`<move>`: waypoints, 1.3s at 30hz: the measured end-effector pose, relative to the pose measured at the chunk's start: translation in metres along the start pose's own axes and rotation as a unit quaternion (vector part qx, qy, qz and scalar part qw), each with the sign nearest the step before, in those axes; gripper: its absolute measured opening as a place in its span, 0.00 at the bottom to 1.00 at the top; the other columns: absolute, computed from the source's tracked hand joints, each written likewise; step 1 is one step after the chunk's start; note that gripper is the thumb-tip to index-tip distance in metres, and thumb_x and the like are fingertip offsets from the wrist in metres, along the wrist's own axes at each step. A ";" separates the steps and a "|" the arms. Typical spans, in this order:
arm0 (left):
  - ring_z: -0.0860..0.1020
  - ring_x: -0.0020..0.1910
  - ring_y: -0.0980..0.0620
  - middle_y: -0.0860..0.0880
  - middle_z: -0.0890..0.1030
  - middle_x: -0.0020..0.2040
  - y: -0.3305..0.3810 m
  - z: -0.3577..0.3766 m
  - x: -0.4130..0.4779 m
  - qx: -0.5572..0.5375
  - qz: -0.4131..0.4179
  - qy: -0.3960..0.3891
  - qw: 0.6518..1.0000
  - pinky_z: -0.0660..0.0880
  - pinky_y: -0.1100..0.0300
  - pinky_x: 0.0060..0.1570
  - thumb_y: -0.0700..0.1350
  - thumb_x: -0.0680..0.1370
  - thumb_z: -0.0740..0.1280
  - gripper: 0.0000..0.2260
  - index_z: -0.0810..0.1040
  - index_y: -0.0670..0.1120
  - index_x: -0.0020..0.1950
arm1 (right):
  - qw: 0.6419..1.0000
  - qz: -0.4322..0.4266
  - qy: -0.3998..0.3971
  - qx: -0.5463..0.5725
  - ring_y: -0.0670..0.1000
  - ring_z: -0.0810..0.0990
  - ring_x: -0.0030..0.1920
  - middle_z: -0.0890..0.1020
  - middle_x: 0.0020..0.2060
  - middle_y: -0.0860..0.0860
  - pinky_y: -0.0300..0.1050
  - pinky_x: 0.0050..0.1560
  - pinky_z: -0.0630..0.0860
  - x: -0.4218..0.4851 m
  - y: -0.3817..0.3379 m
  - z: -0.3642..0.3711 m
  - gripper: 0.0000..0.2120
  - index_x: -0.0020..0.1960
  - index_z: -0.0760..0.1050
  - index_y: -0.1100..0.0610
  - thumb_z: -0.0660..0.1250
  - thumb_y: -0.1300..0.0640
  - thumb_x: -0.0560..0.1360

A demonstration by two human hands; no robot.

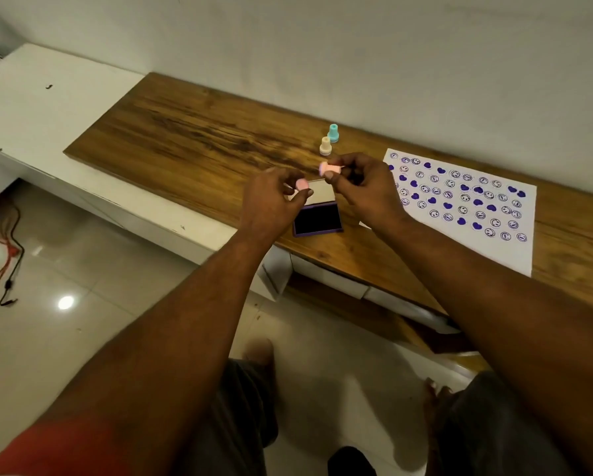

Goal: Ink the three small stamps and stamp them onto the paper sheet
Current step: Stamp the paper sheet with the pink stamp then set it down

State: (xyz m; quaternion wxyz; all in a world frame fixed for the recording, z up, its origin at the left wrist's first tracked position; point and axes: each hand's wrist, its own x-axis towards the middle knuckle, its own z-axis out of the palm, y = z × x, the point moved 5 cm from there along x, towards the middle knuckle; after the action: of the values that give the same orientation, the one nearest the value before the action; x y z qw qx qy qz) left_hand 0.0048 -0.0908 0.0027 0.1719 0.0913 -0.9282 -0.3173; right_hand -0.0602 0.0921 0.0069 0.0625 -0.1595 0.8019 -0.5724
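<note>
Pink stamp (pixel 329 169) pinched in right hand (pixel 367 194), pink cap (pixel 302 184) pinched in left hand (pixel 271 204). Between them, open ink pad (pixel 317 219). Beyond right hand, 2 more: cream stamp (pixel 325 146), teal stamp (pixel 333 133).

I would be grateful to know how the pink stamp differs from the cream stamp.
The pink stamp is pinched in the right hand, its pink cap held in the left hand; the cream stamp is untouched. The pink stamp lies sideways in the air; the cream stamp stands upright on the wooden table. Both share one small knobbed shape.
</note>
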 end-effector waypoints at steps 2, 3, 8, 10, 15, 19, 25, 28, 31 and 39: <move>0.84 0.45 0.60 0.53 0.87 0.51 0.005 0.004 0.001 -0.035 0.007 0.000 0.999 0.82 0.62 0.45 0.54 0.76 0.77 0.14 0.87 0.47 0.58 | 1.000 -0.010 -0.008 -0.003 0.48 0.85 0.50 0.86 0.48 0.49 0.39 0.49 0.81 -0.001 -0.001 0.001 0.16 0.62 0.82 0.55 0.75 0.50 0.77; 0.84 0.45 0.61 0.53 0.87 0.51 0.007 0.005 0.002 -0.047 0.012 -0.006 0.999 0.82 0.63 0.46 0.54 0.76 0.78 0.15 0.87 0.48 0.58 | 1.000 -0.013 -0.011 -0.008 0.48 0.85 0.50 0.86 0.48 0.49 0.38 0.48 0.81 -0.002 0.000 0.001 0.15 0.62 0.82 0.55 0.75 0.50 0.77; 0.84 0.45 0.63 0.54 0.88 0.50 0.013 0.011 0.005 -0.054 0.024 -0.018 0.998 0.80 0.67 0.48 0.52 0.73 0.80 0.15 0.87 0.49 0.58 | 0.997 -0.029 -0.023 -0.061 0.45 0.83 0.49 0.85 0.49 0.47 0.32 0.45 0.78 -0.003 0.003 -0.002 0.14 0.61 0.82 0.54 0.74 0.51 0.78; 0.83 0.45 0.64 0.54 0.87 0.50 0.014 0.012 0.006 -0.058 0.020 -0.022 0.998 0.80 0.68 0.48 0.50 0.73 0.80 0.15 0.87 0.48 0.58 | 0.995 -0.040 -0.034 -0.087 0.46 0.83 0.51 0.86 0.51 0.48 0.35 0.48 0.80 -0.004 0.003 -0.001 0.13 0.62 0.82 0.54 0.74 0.53 0.78; 0.83 0.45 0.64 0.54 0.88 0.51 0.018 0.015 0.007 -0.053 0.021 -0.034 0.998 0.79 0.71 0.48 0.46 0.73 0.81 0.15 0.87 0.47 0.58 | 0.992 -0.045 -0.045 -0.112 0.45 0.84 0.52 0.86 0.53 0.48 0.37 0.51 0.80 -0.003 0.004 -0.002 0.13 0.62 0.83 0.54 0.74 0.53 0.78; 0.81 0.44 0.68 0.54 0.87 0.52 0.018 0.019 0.005 -0.048 0.012 -0.045 0.998 0.76 0.76 0.45 0.46 0.73 0.80 0.16 0.87 0.48 0.60 | 0.990 -0.036 -0.043 -0.133 0.44 0.84 0.51 0.87 0.52 0.48 0.38 0.52 0.81 -0.002 0.008 -0.002 0.14 0.61 0.84 0.54 0.75 0.52 0.77; 0.84 0.47 0.66 0.54 0.88 0.52 0.022 0.021 0.007 -0.128 -0.022 -0.049 0.990 0.82 0.65 0.51 0.44 0.73 0.81 0.16 0.86 0.47 0.60 | 0.989 -0.036 0.005 -0.145 0.43 0.83 0.47 0.86 0.48 0.47 0.32 0.46 0.77 0.000 0.007 -0.006 0.13 0.60 0.84 0.53 0.74 0.51 0.77; 0.86 0.50 0.61 0.52 0.88 0.53 0.026 0.021 0.006 -0.164 -0.040 -0.044 0.985 0.83 0.57 0.55 0.41 0.73 0.80 0.17 0.85 0.45 0.62 | 0.988 -0.038 0.020 -0.146 0.43 0.83 0.46 0.87 0.48 0.46 0.31 0.45 0.76 0.001 0.006 -0.008 0.13 0.60 0.84 0.53 0.74 0.50 0.77; 0.86 0.51 0.60 0.50 0.88 0.52 0.027 0.021 0.006 -0.187 -0.057 -0.028 0.980 0.83 0.55 0.56 0.39 0.75 0.78 0.18 0.84 0.43 0.65 | 0.987 -0.035 0.030 -0.154 0.41 0.82 0.45 0.86 0.47 0.45 0.28 0.43 0.73 0.000 0.007 -0.009 0.14 0.61 0.84 0.52 0.74 0.48 0.78; 0.85 0.51 0.60 0.53 0.87 0.51 0.028 0.023 0.006 -0.216 -0.076 -0.031 0.973 0.84 0.56 0.53 0.42 0.76 0.77 0.16 0.84 0.45 0.63 | 0.986 -0.045 0.038 -0.157 0.37 0.79 0.43 0.83 0.46 0.42 0.29 0.42 0.73 -0.001 0.007 -0.008 0.15 0.60 0.83 0.52 0.72 0.45 0.78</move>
State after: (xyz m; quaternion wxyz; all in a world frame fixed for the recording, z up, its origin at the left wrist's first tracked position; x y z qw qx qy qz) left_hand -0.0111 -0.0574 0.0046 0.1337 0.1124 -0.8331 -0.5249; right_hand -0.0627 0.1017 0.0032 -0.0198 -0.1807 0.8759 -0.4469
